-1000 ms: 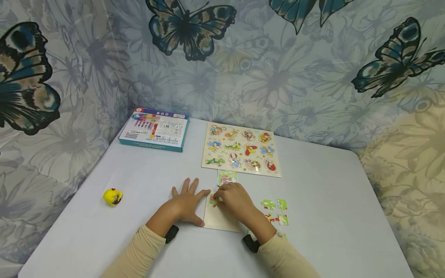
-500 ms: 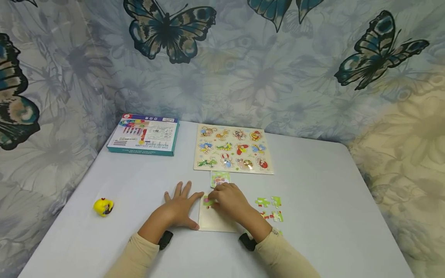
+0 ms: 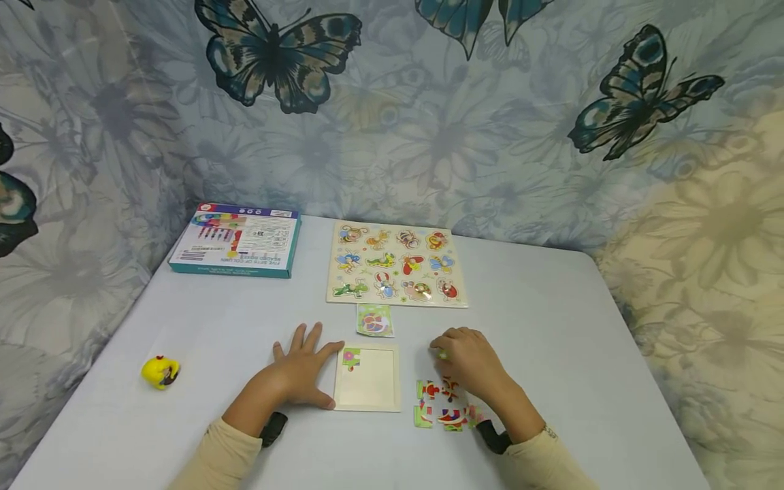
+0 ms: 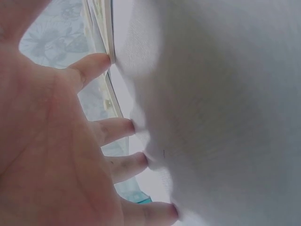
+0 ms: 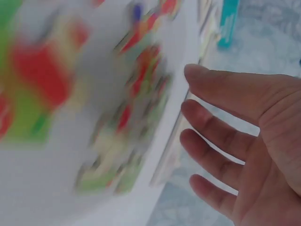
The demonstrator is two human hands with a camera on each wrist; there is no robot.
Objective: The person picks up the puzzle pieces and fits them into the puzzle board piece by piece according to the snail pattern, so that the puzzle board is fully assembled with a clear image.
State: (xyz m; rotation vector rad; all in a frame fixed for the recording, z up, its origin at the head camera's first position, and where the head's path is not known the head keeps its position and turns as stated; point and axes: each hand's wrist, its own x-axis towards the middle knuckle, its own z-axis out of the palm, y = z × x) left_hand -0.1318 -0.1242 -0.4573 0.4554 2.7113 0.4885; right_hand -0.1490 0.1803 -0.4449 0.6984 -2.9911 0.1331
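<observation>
My left hand (image 3: pixel 298 373) rests on the table with fingers spread, its thumb and index fingertips at the left edge of a shallow wooden puzzle tray (image 3: pixel 373 388). One green jigsaw piece (image 3: pixel 352 358) with a pink patch lies in the tray's upper left corner. To the right, my right hand (image 3: pixel 470 361) hovers over loose jigsaw pieces (image 3: pixel 422 416), partly covering them. In the right wrist view its thumb and fingers (image 5: pixel 225 87) are apart, loosely bent, with nothing between them, and the nearby pieces (image 5: pixel 40 75) are blurred. A small green picture card (image 3: pixel 375 320) lies behind the tray.
A wooden insect puzzle board (image 3: pixel 398 264) lies at the back of the white table. A boxed set (image 3: pixel 235 239) sits at the back left. A small yellow toy (image 3: pixel 160 372) is on the left. Butterfly-patterned cloth (image 3: pixel 441 156) backs the table.
My right hand has let go of the green piece in the tray's corner and moved right to the loose pieces. My left hand stays at the tray's edge. The head view has turned slightly rightward.
</observation>
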